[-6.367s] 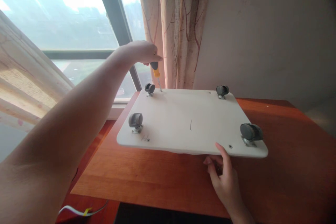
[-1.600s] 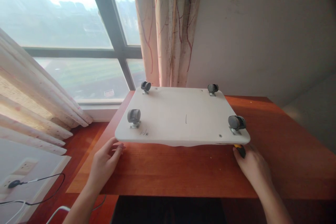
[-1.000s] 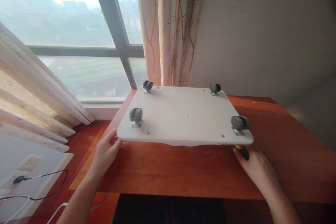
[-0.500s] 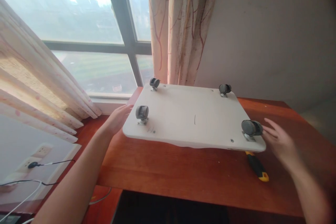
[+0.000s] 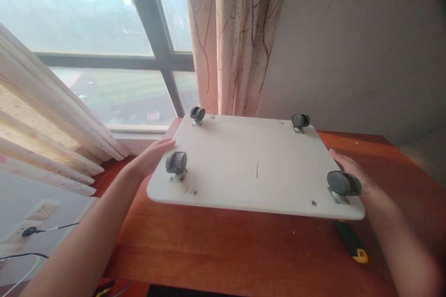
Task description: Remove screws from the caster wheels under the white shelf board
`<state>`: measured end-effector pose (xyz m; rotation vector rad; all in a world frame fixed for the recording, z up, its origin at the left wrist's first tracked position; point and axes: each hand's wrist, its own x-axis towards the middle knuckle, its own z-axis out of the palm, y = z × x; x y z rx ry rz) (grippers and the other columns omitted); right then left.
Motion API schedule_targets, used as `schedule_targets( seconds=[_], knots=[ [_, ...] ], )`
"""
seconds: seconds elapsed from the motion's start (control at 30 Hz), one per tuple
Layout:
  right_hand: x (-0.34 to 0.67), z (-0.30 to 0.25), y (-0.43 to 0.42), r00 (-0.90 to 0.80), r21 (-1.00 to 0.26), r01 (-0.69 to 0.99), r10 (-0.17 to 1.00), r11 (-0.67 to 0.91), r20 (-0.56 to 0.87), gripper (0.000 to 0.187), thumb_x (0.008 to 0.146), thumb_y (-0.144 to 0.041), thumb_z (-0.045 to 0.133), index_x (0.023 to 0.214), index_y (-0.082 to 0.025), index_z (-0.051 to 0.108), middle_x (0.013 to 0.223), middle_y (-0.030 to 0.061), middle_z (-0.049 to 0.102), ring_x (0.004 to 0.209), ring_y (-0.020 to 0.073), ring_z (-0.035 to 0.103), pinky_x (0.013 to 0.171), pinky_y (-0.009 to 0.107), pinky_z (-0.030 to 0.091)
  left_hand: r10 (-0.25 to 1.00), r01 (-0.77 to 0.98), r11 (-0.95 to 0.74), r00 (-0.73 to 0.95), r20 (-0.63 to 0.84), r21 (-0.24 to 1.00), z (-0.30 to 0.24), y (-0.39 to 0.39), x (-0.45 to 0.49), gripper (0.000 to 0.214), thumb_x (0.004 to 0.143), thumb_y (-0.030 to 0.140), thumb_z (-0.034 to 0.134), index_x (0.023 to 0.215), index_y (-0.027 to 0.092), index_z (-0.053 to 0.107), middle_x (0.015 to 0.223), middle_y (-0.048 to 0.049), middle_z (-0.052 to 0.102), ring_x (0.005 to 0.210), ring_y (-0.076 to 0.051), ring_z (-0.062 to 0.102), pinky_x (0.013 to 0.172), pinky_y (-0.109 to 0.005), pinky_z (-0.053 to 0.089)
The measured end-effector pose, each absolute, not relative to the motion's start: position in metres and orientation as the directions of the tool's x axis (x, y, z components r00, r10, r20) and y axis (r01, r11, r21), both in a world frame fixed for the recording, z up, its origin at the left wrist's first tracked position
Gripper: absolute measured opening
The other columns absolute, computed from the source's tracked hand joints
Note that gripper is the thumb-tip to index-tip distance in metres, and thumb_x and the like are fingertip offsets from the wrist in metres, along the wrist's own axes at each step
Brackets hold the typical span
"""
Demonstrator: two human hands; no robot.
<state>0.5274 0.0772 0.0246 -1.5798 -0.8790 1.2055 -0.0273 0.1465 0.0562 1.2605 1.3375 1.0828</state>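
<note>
A white board with rounded corners lies face up over the wooden table, with a grey caster near each corner: front left, front right, back left and back right. Along its left edge, my left hand grips the board, its fingers partly hidden. My right hand holds the opposite edge, partly behind the front right caster. Below that front corner, a black and yellow tool handle sticks out; its other end is hidden under the board.
The reddish wooden table runs beneath the board. Behind stand a window, patterned curtains and a grey wall. At the left, a black plug with a cable sits in a wall socket.
My right hand has moved in from beside the board onto its right edge. The board looks larger and nearer, its front edge lower in view. The camera view has shifted slightly.
</note>
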Motion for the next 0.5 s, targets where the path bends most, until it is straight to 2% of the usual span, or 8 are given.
schedule_targets(
  seconds=[0.07,0.13,0.33,0.4,0.5],
  knots=[
    [0.527,0.027,0.079,0.228,-0.951,-0.01,0.925,-0.308,-0.303,0.041,0.092,-0.049,0.063,0.104,-0.012,0.075,0.088,0.0142,0.078,0.076,0.0262,0.075,0.062,0.03,0.053,0.969,0.109,0.191,0.135,-0.205,0.975,0.055,0.151,-0.034,0.046,0.069,0.049,0.082,0.096,0.013,0.078,0.079,-0.012,0.078,0.068,-0.029,0.075,0.06,-0.035,0.06],
    [0.529,0.029,0.081,0.202,-0.949,-0.025,0.928,-0.315,-0.313,0.036,0.088,-0.044,0.069,0.105,-0.013,0.075,0.09,0.0141,0.078,0.078,0.0265,0.075,0.065,0.031,0.054,0.946,0.099,0.239,0.2,-0.254,0.966,0.054,0.155,-0.04,0.046,0.069,0.049,0.083,0.098,0.014,0.078,0.081,-0.0121,0.078,0.067,-0.027,0.074,0.058,-0.032,0.059],
    [0.537,0.032,0.085,0.138,-0.93,-0.046,0.92,-0.364,-0.367,0.028,0.077,-0.035,0.079,0.096,-0.014,0.075,0.09,0.0134,0.078,0.079,0.0272,0.075,0.065,0.031,0.054,0.941,0.149,0.24,0.209,-0.268,0.959,0.058,0.158,-0.046,0.039,0.069,0.048,0.085,0.087,0.014,0.077,0.07,-0.0082,0.073,0.052,-0.018,0.063,0.044,-0.024,0.048],
    [0.539,0.034,0.083,0.12,-0.931,-0.036,0.923,-0.364,-0.366,0.032,0.073,-0.035,0.083,0.096,-0.015,0.075,0.091,0.014,0.078,0.079,0.0278,0.074,0.064,0.031,0.054,0.946,0.109,0.228,0.211,-0.246,0.968,0.062,0.157,-0.045,0.041,0.067,0.046,0.087,0.089,0.013,0.077,0.068,-0.0076,0.073,0.049,-0.016,0.061,0.042,-0.023,0.045],
    [0.542,0.041,0.074,0.114,-0.948,-0.009,0.942,-0.318,-0.317,0.04,0.071,-0.04,0.087,0.101,-0.015,0.075,0.093,0.0153,0.078,0.081,0.0284,0.074,0.066,0.032,0.055,0.96,0.017,0.182,0.214,-0.181,0.983,0.073,0.151,-0.044,0.045,0.069,0.041,0.087,0.1,0.01,0.077,0.069,-0.0074,0.074,0.053,-0.016,0.064,0.048,-0.023,0.05]
  ],
)
